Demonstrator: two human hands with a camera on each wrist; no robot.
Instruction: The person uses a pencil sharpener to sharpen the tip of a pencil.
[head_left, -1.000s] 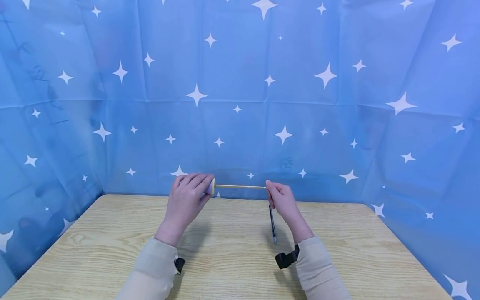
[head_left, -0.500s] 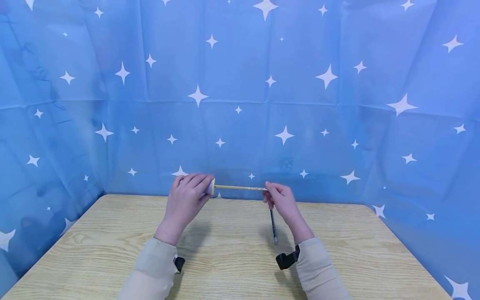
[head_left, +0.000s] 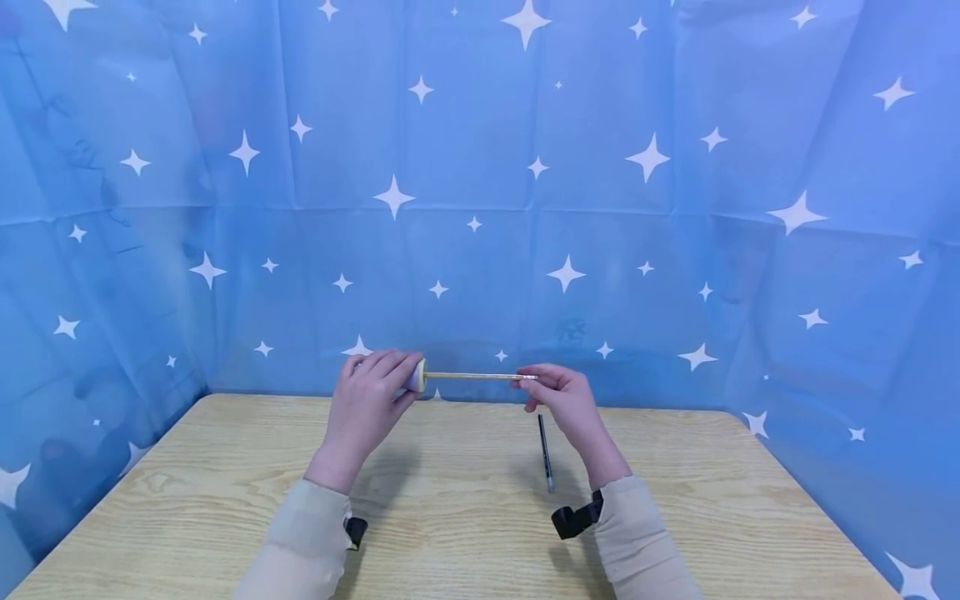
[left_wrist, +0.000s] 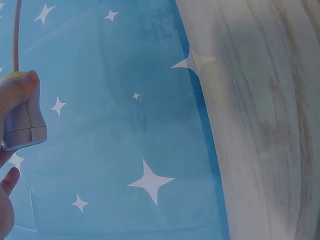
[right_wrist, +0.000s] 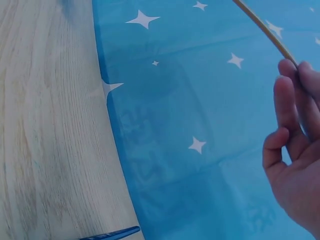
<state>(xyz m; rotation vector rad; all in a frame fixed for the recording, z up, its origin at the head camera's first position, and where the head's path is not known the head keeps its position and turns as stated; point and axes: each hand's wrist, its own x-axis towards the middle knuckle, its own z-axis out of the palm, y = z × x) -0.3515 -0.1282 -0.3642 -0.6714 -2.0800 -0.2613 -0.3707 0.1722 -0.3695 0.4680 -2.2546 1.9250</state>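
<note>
My left hand [head_left: 369, 404] grips a small pencil sharpener [head_left: 413, 377] with a pale body and a yellow rim, held sideways above the far part of the table. From its yellow end a thin yellow pencil [head_left: 471, 376] stretches level to the right, its tip hidden inside the sharpener. My right hand [head_left: 568, 402] pinches the pencil close to its far end, thumb and fingertips together. In the left wrist view the sharpener [left_wrist: 26, 117] shows a flared grey base. The right wrist view has the pencil shaft [right_wrist: 266, 29] running up from the fingertips.
A dark pencil [head_left: 545, 454] lies on the wooden table [head_left: 465, 500] below my right hand. Behind and beside the table hangs a blue curtain [head_left: 480, 167] with white stars. Black wrist cameras sit by both sleeves.
The right hand's fingers have opened slightly and shifted along the pencil, so its pale end now shows past the fingertips. The left hand keeps the sharpener almost still.
</note>
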